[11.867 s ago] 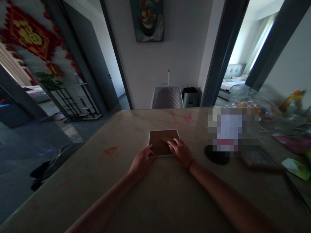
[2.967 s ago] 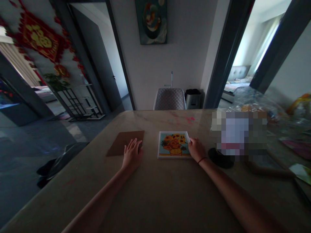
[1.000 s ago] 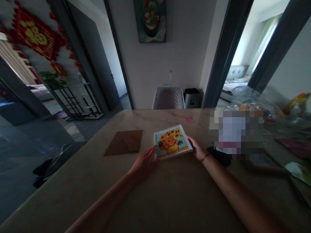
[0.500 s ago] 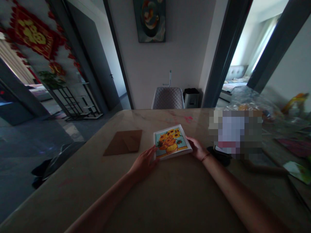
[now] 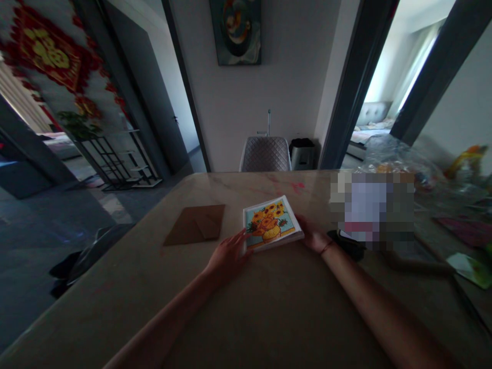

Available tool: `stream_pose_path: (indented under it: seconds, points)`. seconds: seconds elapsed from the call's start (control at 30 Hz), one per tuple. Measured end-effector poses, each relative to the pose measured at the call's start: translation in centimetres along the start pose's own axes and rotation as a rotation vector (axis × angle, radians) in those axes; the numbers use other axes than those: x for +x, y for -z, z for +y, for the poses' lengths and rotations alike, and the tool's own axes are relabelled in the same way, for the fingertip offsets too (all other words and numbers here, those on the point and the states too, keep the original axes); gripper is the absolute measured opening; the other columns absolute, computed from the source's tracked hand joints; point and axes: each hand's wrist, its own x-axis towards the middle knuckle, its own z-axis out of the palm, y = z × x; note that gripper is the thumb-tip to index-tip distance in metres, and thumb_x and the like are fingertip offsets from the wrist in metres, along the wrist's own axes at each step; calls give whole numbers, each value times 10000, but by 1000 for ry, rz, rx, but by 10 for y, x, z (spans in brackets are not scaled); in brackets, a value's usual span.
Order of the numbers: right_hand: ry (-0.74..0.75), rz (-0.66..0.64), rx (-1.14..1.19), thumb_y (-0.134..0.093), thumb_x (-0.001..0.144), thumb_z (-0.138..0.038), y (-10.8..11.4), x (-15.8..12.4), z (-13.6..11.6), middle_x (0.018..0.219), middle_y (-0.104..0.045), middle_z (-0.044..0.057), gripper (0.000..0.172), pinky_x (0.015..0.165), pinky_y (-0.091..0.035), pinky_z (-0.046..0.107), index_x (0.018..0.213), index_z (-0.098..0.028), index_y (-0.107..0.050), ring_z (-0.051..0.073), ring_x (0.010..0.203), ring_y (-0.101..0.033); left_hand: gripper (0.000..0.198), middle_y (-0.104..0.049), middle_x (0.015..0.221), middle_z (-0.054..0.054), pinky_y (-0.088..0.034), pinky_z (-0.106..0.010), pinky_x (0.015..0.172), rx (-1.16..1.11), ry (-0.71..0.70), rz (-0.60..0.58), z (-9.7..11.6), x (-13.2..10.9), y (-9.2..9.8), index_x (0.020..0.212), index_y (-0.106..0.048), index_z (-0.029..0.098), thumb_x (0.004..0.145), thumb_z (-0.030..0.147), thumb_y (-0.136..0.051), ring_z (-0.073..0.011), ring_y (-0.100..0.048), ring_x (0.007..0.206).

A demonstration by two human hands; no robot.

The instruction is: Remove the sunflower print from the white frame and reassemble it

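A white-framed sunflower picture (image 5: 271, 223) is tilted a little on the table, its mosaic-like image facing up. My left hand (image 5: 229, 254) grips its left edge, with fingers reaching onto the front and the thumb at the lower edge. On the opposite side, my right hand (image 5: 313, 237) holds the right edge; its fingertips are partly hidden behind the frame. To the left of the picture lies a flat brown board (image 5: 197, 224), apart from both hands.
The stone-patterned table (image 5: 269, 307) fills the foreground. At right are a blurred-out patch (image 5: 369, 205), a dark object (image 5: 348, 246), a clear plastic bag (image 5: 403, 156) and a green-and-white packet (image 5: 471, 269). A quilted chair (image 5: 266, 154) stands beyond the far edge.
The right hand's fingers have shifted slightly at the picture's right edge. Both hands stay on the picture, and the camera view has moved a little.
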Motion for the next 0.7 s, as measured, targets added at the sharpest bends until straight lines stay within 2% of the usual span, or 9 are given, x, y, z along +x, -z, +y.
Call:
stream_pose_path:
  seconds: [0.13, 0.27, 0.4, 0.53, 0.7]
  points:
    - [-40, -80, 36, -597, 718, -388, -5, -1, 3, 873, -691, 67, 269, 834, -448, 374, 863, -164, -627, 228, 941, -603, 554, -438, 1323, -144, -397, -449, 940, 18, 73, 127, 3, 3, -2, 1221, -456, 167, 779, 498, -495, -292, -449, 1173]
    - [-69, -124, -10, -600, 726, -386, -13, -2, 8, 837, -685, 48, 247, 799, -449, 356, 855, -176, -627, 203, 865, -621, 556, -421, 1341, -121, -370, -465, 969, -58, -41, 219, 9, 5, 1, 1244, -438, 214, 766, 480, -538, -272, -419, 1204]
    - [-72, -131, -6, -635, 707, -367, -19, -1, 14, 838, -679, 44, 250, 810, -442, 337, 863, -171, -628, 170, 813, -620, 450, -520, 1260, -87, -422, -420, 934, -161, -154, 226, 13, 6, 5, 1178, -517, 232, 773, 424, -562, -237, -484, 1150]
    - [-70, -135, 9, -669, 680, -343, -21, -2, 15, 851, -676, 32, 231, 791, -448, 317, 840, -178, -641, 150, 777, -615, 293, -626, 1119, -60, -470, -390, 880, -159, -98, 279, 11, 6, 3, 1047, -612, 230, 801, 376, -544, -210, -581, 1020]
    - [-50, -166, -35, -655, 700, -339, -24, -5, 13, 909, -673, 40, 248, 808, -443, 333, 897, -189, -641, 157, 811, -612, 260, -664, 1047, -32, -444, -430, 907, -62, -85, 343, 8, 4, 1, 1009, -631, 256, 805, 387, -538, -208, -613, 961]
